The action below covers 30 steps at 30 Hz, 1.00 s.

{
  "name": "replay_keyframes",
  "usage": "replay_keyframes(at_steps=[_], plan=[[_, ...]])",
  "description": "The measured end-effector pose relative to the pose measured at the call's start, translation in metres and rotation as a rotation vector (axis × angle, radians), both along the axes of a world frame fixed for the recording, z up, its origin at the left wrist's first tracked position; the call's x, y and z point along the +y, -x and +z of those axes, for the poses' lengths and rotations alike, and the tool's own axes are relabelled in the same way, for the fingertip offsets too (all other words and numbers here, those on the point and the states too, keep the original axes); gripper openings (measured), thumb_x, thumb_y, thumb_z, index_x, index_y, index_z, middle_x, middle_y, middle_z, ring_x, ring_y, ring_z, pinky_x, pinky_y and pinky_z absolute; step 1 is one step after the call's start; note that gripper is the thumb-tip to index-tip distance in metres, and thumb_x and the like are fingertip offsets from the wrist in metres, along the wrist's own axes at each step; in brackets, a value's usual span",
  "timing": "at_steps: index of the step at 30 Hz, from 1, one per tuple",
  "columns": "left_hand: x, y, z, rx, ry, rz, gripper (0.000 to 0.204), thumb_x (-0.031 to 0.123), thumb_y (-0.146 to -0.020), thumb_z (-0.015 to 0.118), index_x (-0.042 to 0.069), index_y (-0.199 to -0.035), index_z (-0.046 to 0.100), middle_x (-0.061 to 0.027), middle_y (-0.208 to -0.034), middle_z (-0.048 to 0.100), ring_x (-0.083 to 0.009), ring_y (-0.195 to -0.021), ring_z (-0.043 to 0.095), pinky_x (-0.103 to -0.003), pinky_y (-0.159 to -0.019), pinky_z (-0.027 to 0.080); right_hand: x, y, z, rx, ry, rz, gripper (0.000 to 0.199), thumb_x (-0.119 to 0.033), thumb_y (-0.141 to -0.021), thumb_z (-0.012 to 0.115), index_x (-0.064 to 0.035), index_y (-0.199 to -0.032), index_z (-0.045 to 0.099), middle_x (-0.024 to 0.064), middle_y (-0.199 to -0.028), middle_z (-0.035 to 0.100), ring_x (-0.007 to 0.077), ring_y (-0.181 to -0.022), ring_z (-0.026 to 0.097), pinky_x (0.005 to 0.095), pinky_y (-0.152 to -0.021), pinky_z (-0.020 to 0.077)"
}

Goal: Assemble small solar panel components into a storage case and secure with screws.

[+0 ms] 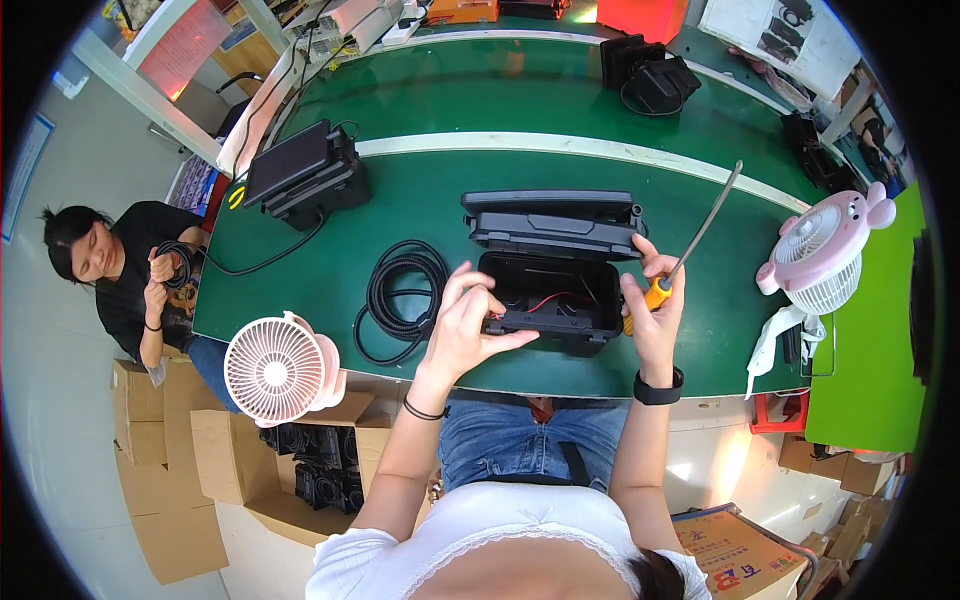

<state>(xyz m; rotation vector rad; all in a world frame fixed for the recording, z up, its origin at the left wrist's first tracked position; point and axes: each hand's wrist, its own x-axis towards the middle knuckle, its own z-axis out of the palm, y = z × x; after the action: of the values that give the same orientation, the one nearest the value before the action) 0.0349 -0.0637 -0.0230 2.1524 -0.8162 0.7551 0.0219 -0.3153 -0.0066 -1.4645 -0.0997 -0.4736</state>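
Note:
An open black plastic case point(553, 292) sits on the green table point(420, 200) in front of me, its lid point(552, 220) tipped back. A red wire lies inside. My left hand point(466, 325) rests on the case's near left rim, fingertips pinching at something small there. My right hand point(652, 300) is closed around the orange handle of a long screwdriver point(690, 245), whose metal shaft points up and to the right, beside the case's right wall. A coiled black cable point(400, 290) lies just left of the case.
A pink desk fan point(282, 368) stands at the near left table edge, another pink fan point(822, 252) at the right. More black cases point(308, 175) point(650, 75) sit further back. A seated person point(125, 270) at left holds a cable. Cardboard boxes point(180, 480) stand below.

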Motion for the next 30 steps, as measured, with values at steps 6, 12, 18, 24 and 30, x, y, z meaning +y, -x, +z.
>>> replay_keyframes(at_steps=[6,12,18,24,30], plan=[[-0.005,-0.004,-0.002,0.097,0.076,0.155,0.056,0.036,-0.058,0.094,0.003,-0.071,0.05,-0.0163,-0.102,0.053,-0.0369,-0.103,0.057,-0.046,-0.085,0.05,-0.015,0.008,0.005,0.103,0.011,0.099,0.026,0.005,-0.088,0.065,-0.0104,-0.097,0.046,0.0198,-0.138,0.057,0.0035,-0.077,0.06,0.0151,-0.054,0.0427],[-0.016,0.0,-0.021,0.085,0.271,0.279,0.071,0.026,-0.062,0.094,0.005,-0.112,0.048,-0.0147,-0.119,0.039,-0.0337,-0.114,0.05,-0.043,-0.082,0.055,-0.01,0.019,-0.001,0.078,0.313,0.054,0.049,-0.006,-0.068,0.089,-0.0085,-0.093,0.047,0.0171,-0.133,0.062,0.0195,-0.128,0.056,0.0169,-0.056,0.0459],[-0.02,0.007,-0.029,0.274,0.483,0.247,0.069,0.014,-0.07,0.09,0.006,-0.121,0.043,-0.0142,-0.129,0.032,-0.0317,-0.12,0.049,-0.042,-0.092,0.056,-0.007,0.015,-0.036,0.033,0.268,0.049,0.05,-0.006,-0.069,0.09,-0.0093,-0.093,0.046,0.0173,-0.133,0.062,0.0242,-0.134,0.051,0.0166,-0.057,0.0464],[-0.017,0.007,-0.012,0.177,0.259,0.336,0.049,0.009,-0.071,0.087,0.006,-0.106,0.054,-0.014,-0.137,0.038,-0.0305,-0.123,0.049,-0.039,-0.095,0.051,-0.007,0.014,-0.042,0.032,0.18,0.06,0.05,-0.003,-0.07,0.089,-0.0094,-0.094,0.045,0.0193,-0.134,0.06,0.0271,-0.136,0.049,0.0171,-0.059,0.0472],[-0.007,0.01,-0.005,0.319,0.292,0.192,0.039,0.012,-0.068,0.089,0.007,-0.098,0.065,-0.0128,-0.141,0.04,-0.0308,-0.122,0.052,-0.042,-0.101,0.046,-0.006,0.014,-0.044,0.024,0.137,0.079,0.049,-0.002,-0.072,0.087,-0.0096,-0.095,0.045,0.0195,-0.135,0.06,0.0273,-0.138,0.047,0.0175,-0.06,0.0472]])
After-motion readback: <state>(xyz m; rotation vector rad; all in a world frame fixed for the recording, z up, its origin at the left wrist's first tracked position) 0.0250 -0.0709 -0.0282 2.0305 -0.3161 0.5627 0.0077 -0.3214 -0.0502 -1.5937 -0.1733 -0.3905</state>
